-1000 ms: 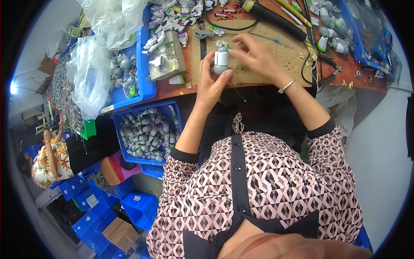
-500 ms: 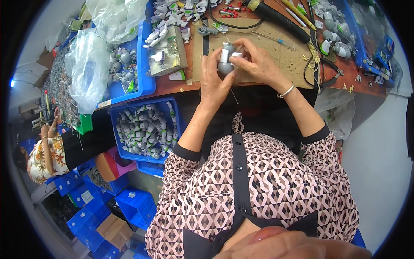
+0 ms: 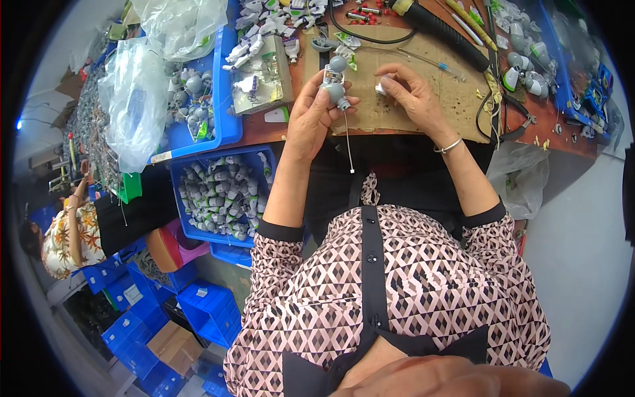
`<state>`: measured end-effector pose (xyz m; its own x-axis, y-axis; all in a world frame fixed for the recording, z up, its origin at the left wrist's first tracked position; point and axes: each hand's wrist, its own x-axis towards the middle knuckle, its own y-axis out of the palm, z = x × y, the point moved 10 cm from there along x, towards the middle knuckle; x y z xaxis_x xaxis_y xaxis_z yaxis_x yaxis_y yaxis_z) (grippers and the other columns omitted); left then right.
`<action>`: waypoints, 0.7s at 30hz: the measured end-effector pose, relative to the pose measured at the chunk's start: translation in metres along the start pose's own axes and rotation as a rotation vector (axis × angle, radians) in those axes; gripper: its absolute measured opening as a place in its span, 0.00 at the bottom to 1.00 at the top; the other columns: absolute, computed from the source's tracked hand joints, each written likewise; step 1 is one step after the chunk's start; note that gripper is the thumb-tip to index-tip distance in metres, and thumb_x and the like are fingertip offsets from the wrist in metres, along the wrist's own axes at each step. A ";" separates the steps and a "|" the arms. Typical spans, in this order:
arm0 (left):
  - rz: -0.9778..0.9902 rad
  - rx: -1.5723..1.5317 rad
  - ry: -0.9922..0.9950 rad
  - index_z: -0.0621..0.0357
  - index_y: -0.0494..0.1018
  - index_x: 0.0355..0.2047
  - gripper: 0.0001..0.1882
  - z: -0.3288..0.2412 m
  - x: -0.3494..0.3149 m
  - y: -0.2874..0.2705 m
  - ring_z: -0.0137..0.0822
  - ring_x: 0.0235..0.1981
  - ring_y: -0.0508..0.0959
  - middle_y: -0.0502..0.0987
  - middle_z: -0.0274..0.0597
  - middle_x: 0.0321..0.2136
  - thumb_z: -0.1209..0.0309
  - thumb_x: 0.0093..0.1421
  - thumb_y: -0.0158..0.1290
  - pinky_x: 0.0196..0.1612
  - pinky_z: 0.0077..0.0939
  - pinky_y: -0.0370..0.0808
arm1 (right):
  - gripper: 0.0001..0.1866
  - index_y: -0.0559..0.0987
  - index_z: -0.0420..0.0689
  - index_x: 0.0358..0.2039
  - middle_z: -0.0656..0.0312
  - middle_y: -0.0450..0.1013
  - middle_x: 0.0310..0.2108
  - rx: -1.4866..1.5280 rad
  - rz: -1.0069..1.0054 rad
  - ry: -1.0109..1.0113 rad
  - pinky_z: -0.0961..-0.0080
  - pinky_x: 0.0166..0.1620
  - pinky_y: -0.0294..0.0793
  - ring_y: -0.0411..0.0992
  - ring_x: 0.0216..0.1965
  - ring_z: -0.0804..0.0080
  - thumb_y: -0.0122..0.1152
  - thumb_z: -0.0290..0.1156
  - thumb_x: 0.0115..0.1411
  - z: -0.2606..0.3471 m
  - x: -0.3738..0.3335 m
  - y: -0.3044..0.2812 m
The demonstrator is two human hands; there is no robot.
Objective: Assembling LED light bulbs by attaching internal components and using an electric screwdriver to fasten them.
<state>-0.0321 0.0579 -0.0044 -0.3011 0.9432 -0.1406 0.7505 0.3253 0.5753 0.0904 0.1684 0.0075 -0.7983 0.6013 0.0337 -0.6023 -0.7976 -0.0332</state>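
Note:
My left hand [image 3: 307,122] is closed around a grey plastic assembly [image 3: 337,90] with rounded ends and an open, pale middle section. From its lower end a thin white wire [image 3: 348,142] hangs past the table's front edge, tipped with a small connector. To the right, apart from the assembly, my right hand [image 3: 415,99] pinches a small white plastic piece [image 3: 380,88]. Both hands are above a brown cardboard sheet [image 3: 456,109] on the table. Just beyond the assembly lie a loose grey part [image 3: 323,44] and green-and-white pieces [image 3: 346,55].
A grey box [image 3: 264,86] stands left of the cardboard, beside a heap of white-and-purple parts [image 3: 264,26]. Left are a blue tray [image 3: 229,122] and a lower blue bin [image 3: 182,221] of grey parts. Black-handled tool [image 3: 443,36] and pliers [image 3: 519,126] lie right. Another person [image 3: 73,241] works far left.
My hands have moved apart. The white piece has come away from the assembly in my right hand, baring its middle, and the left hand has tilted the assembly.

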 end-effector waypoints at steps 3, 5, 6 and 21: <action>-0.001 0.001 -0.010 0.63 0.53 0.63 0.26 0.001 -0.001 -0.003 0.47 0.47 0.77 0.69 0.55 0.52 0.65 0.69 0.43 0.49 0.37 0.75 | 0.14 0.71 0.44 0.50 0.68 0.73 0.38 0.148 -0.011 0.047 0.85 0.38 0.69 0.68 0.35 0.83 0.52 0.36 0.67 0.000 -0.001 -0.002; -0.015 0.018 -0.013 0.63 0.52 0.64 0.26 -0.001 -0.003 -0.005 0.47 0.47 0.77 0.69 0.55 0.52 0.65 0.69 0.43 0.49 0.37 0.75 | 0.15 0.70 0.44 0.52 0.67 0.72 0.41 0.160 0.005 0.048 0.85 0.38 0.69 0.69 0.37 0.83 0.51 0.35 0.67 0.001 -0.001 -0.001; -0.013 0.015 -0.012 0.63 0.52 0.64 0.26 -0.001 -0.003 -0.004 0.47 0.47 0.77 0.69 0.55 0.52 0.65 0.69 0.43 0.49 0.37 0.75 | 0.15 0.68 0.44 0.53 0.66 0.72 0.44 0.184 0.025 0.045 0.85 0.39 0.70 0.69 0.38 0.82 0.50 0.34 0.67 0.001 -0.001 0.001; 0.020 -0.041 0.017 0.62 0.52 0.64 0.27 -0.001 -0.004 -0.002 0.46 0.47 0.77 0.68 0.55 0.53 0.65 0.69 0.44 0.50 0.36 0.74 | 0.16 0.73 0.47 0.47 0.64 0.73 0.33 -0.569 -0.092 -0.256 0.79 0.34 0.71 0.71 0.32 0.75 0.58 0.38 0.62 0.075 0.044 -0.012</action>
<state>-0.0330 0.0532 -0.0041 -0.2967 0.9480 -0.1155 0.7318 0.3034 0.6103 0.0631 0.2013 0.0838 -0.7587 0.5798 0.2969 -0.6336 -0.5512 -0.5429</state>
